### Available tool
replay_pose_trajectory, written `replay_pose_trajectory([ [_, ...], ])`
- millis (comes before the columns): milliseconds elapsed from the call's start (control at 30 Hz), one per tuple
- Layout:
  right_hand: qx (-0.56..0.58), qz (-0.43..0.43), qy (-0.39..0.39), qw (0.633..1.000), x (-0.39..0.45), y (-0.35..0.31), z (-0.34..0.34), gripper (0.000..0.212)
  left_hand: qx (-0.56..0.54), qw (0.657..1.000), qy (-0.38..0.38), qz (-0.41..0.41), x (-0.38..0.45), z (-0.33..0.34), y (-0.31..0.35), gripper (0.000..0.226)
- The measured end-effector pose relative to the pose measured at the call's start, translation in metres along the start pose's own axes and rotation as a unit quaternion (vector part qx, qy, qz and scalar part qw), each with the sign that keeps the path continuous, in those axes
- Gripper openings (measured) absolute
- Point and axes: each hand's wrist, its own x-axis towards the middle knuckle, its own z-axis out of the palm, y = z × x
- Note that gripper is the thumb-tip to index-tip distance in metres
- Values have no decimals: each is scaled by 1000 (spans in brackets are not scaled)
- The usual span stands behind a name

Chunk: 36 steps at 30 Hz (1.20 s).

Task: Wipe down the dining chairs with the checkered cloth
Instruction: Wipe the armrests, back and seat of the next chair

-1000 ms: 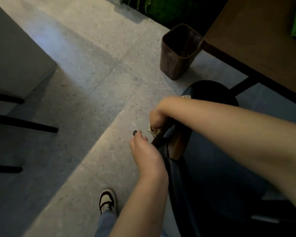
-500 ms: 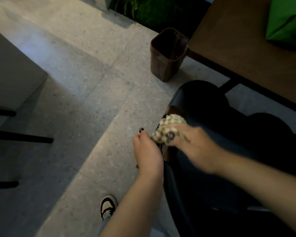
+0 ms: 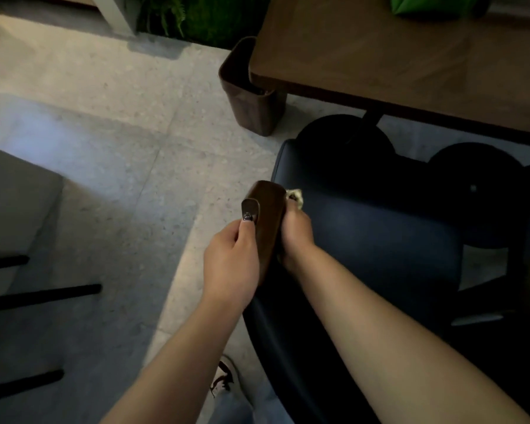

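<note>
Since half a second ago, the right hand (image 3: 296, 237) has dropped from on top of the brown wooden armrest (image 3: 265, 215) of the dark blue upholstered dining chair (image 3: 380, 240) to its inner side, and the checkered cloth (image 3: 295, 197), then bunched in plain sight above the wood, now shows only as a pale scrap peeking out past the knuckles. That hand's fingers are curled round the cloth and seem to press it against the inner face of the armrest, though the fingertips themselves are hidden behind the wood. The left hand (image 3: 231, 264) steadies the armrest from the outer side, its fingers loosely curled and the thumb laid along the rounded front end. To do this step well, the person would likely keep that left-hand brace firm so the chair does not swivel or slide on the grey speckled floor (image 3: 120, 179), and draw the cloth along the full length of the wood, inner face, top and front curve, rather than dabbing at one spot. Refolding the cloth to a fresh, flatter pad would probably give more contact than the present wad. The seat cushion, backrest and far armrest appear still to be wiped. A brown waste bin (image 3: 251, 99) stands just beside the corner of the wooden tabletop (image 3: 395, 50), well apart from the hands.
</note>
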Motion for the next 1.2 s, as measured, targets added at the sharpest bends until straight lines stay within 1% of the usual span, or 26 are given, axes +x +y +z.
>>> replay_pose_trajectory([
  [67,-14,18,-2,1000,3,3,-4,39,8,1000,-2,-5,1,-1,0,37],
  [167,-73,-29,-16,997,-22,15,-30,33,4,1000,-4,-21,2,-1,0,38],
  [300,-76,-87,-102,988,-59,26,-83,30,3,1000,4,-23,-1,-2,4,41],
  [333,-71,-98,-100,988,-61,24,-95,29,13,1000,5,-21,-4,-2,7,44],
  [367,-71,-104,-81,989,-57,23,-104,33,25,1000,6,-17,-8,-2,9,47],
  [400,-70,-98,-55,991,-52,23,-110,36,37,999,2,-14,-14,-2,10,47],
  [433,-68,-79,-39,994,-46,27,-112,33,46,999,-8,-11,-20,-2,10,43],
  [467,-71,-47,-42,995,-41,33,-111,27,48,998,-27,-6,-26,-3,7,34],
  [500,-90,-13,-63,994,-37,40,-105,22,40,998,-53,-14,-32,-5,4,24],
  [567,-151,30,-111,982,-29,56,-88,21,-25,994,-90,-59,-40,-7,-3,27],
  [600,-177,31,-123,976,-25,60,-81,24,-67,990,-95,-82,-42,-7,-4,30],
  [667,-205,23,-131,970,-21,58,-71,29,-116,986,-68,-95,-44,-5,-6,29],
  [733,-248,-5,-135,959,-20,54,-69,32,-131,987,-32,-88,-45,-1,-6,27],
  [800,-276,-45,-121,953,-22,54,-69,30,-126,989,-30,-65,-45,1,-8,23],
  [833,-276,-64,-111,952,-26,54,-68,27,-116,992,-28,-48,-45,1,-8,28],
  [900,-277,-102,-96,951,-38,51,-68,27,-89,995,-15,-30,-45,0,-10,48],
  [967,-277,-138,-96,946,-56,44,-69,34,-74,997,-7,-35,-47,1,-9,53],
  [1033,-278,-178,-105,938,-79,38,-72,37,-86,996,-2,-39,-47,1,-7,53],
  [1200,-288,-281,-120,908,-152,36,-91,24,-99,994,-12,-53,-48,0,-5,54],
])
